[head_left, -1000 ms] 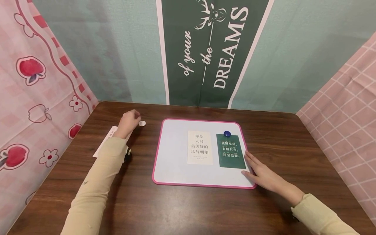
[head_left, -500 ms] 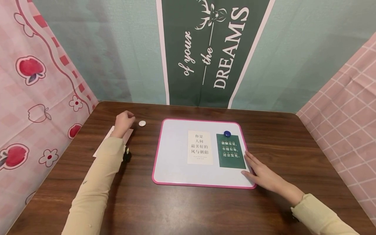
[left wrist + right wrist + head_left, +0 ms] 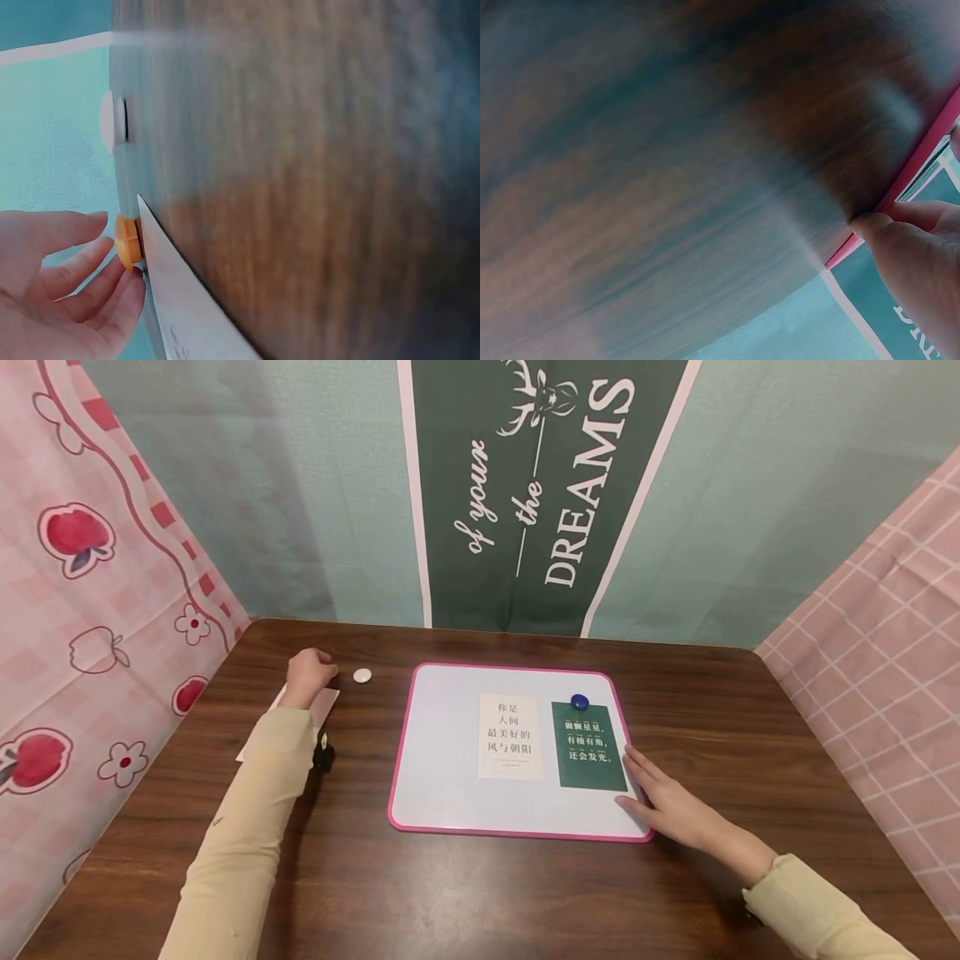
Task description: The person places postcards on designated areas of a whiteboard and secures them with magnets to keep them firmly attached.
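My left hand [image 3: 309, 677] reaches over the far end of a white card [image 3: 324, 706] on the left of the table. In the left wrist view, its thumb and loosely bent fingertips are right at an orange round magnet [image 3: 129, 241] beside the card. The hand hides this magnet in the head view. A white round magnet [image 3: 362, 676] lies just to the right. My right hand [image 3: 671, 806] rests with extended fingers on the right edge of a pink-framed whiteboard [image 3: 442, 760], its fingertips close to a green card [image 3: 590, 768].
The whiteboard also carries a cream card [image 3: 512, 764] with printed characters. A blue round magnet [image 3: 580, 702] sits at the green card's top edge. The brown wooden table [image 3: 465, 893] ends at a green printed curtain [image 3: 345, 527], with pink cloths on both sides.
My left hand has moved left and slightly nearer, away from the white magnet and toward the card's far end. My right hand, the whiteboard and its cards have stayed in place.
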A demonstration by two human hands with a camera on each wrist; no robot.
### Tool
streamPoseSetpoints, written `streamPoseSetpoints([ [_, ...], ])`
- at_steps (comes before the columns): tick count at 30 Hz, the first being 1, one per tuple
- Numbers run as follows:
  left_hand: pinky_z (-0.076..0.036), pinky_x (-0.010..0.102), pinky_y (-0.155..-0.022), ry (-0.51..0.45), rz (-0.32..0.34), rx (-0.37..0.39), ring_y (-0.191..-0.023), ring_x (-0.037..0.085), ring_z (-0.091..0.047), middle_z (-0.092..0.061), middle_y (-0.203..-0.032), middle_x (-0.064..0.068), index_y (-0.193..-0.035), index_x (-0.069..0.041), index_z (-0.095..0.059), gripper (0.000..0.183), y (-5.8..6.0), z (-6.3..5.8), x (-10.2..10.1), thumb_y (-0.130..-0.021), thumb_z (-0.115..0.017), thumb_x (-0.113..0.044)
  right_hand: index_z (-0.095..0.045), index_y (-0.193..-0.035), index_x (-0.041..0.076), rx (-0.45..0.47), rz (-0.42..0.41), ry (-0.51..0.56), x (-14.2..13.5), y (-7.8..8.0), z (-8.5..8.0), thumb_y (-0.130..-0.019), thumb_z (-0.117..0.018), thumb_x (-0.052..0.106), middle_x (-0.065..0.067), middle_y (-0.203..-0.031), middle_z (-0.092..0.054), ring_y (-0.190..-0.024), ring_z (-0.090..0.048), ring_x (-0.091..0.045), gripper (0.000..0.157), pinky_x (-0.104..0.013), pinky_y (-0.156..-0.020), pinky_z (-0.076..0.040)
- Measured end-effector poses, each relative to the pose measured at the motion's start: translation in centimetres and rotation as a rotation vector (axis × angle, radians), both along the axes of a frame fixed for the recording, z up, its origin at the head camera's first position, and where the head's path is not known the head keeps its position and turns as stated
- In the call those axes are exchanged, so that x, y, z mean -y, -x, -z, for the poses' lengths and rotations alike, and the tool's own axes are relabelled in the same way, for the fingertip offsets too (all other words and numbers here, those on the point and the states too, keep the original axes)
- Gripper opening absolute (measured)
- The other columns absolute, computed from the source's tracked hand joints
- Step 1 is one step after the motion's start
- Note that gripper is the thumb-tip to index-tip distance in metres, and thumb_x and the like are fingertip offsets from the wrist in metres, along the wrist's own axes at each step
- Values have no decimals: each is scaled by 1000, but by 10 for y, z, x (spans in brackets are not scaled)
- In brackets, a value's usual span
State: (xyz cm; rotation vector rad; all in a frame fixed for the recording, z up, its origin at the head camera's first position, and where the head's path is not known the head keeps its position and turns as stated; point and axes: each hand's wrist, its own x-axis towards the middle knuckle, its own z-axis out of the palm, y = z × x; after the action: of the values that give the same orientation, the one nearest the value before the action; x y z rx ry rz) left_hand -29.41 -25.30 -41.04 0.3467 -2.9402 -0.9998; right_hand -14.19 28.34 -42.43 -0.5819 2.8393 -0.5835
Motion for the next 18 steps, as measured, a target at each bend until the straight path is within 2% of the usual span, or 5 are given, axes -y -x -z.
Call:
streamPoseSetpoints([
  [6, -37, 47, -94, 47, -14, 29, -108, 42, -47, -54, -114, 28, -111, 10, -56, 34, 0, 1, -1, -86, -55, -13, -28, -138, -8, -9, -4, -5, 0, 0, 1, -87, -54, 45, -24, -146, -21, -129, -29, -42, 78, -55, -98, -30],
  [18, -44, 47, -86, -14, -25, 27, -98, 41, -53, -60, -104, 26, -99, 8, -65, 23, -6, -10, 0, -85, -57, -9, -27, -138, -8, -13, -4, -7, 0, -1, 3, -87, -55, 45, -24, -146, -21, -128, -30, -41, 79, -55, -97, -31],
])
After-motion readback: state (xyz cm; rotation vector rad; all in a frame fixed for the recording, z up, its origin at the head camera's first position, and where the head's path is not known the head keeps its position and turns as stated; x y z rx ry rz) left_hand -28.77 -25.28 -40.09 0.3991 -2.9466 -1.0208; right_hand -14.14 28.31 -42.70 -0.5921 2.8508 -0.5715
